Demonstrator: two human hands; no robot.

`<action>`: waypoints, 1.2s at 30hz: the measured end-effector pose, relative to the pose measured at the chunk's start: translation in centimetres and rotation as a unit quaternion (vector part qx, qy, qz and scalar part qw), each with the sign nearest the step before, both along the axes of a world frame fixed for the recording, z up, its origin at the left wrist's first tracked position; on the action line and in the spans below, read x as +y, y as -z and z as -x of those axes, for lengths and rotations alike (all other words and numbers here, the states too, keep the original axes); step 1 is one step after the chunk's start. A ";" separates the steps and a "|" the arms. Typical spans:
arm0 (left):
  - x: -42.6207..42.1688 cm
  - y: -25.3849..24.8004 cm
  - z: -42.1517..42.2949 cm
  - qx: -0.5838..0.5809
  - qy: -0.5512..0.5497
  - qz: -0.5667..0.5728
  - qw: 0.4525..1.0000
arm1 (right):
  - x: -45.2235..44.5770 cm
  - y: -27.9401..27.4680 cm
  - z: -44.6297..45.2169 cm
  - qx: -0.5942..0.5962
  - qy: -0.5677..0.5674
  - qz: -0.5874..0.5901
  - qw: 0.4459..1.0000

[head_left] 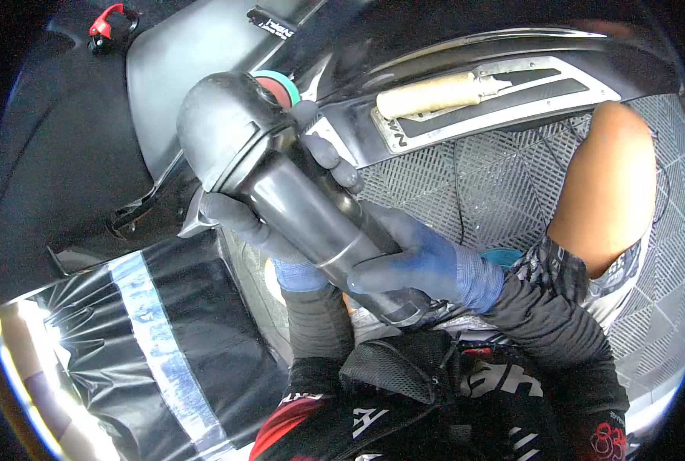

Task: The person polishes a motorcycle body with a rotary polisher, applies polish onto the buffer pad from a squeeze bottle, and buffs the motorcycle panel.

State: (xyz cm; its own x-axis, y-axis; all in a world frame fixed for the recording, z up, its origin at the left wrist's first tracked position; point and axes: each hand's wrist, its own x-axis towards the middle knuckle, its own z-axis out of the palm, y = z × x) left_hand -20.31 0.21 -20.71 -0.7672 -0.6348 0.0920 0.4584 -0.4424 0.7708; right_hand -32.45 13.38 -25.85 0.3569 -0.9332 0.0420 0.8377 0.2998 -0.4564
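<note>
around the glossy, tubular polisher (304,206), knit-gloved left hand (242,221) and right hand (415,257) curl closed

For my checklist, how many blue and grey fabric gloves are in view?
2: the left glove, around the upper part of the black cylindrical power tool, and the right glove, on its lower body. Others may be hidden.

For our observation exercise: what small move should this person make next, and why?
Probably ease the power tool so its teal-edged pad meets the nearby dark bodywork squarely: the left hand and right hand both grip it, but pad contact isn't clear.
</note>
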 end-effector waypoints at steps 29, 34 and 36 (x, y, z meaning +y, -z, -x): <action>-1.7 -0.4 0.8 0.087 0.130 -0.081 0.984 | 0.9 -4.2 1.5 0.024 0.084 0.017 0.996; -1.7 0.2 1.4 0.136 0.146 -0.071 0.977 | 1.1 -4.6 2.1 0.061 0.032 0.000 0.998; 0.1 -1.3 2.7 0.165 0.124 -0.134 0.969 | 1.2 -4.4 1.1 0.127 0.114 0.028 0.985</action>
State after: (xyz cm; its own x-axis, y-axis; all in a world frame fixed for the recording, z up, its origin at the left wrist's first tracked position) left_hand -23.01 0.33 -19.38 -0.8561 -0.4693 0.2165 0.5146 -0.7345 0.4423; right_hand -33.59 14.62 -21.45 0.1439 -0.9891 0.0319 0.7369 0.0856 -0.6705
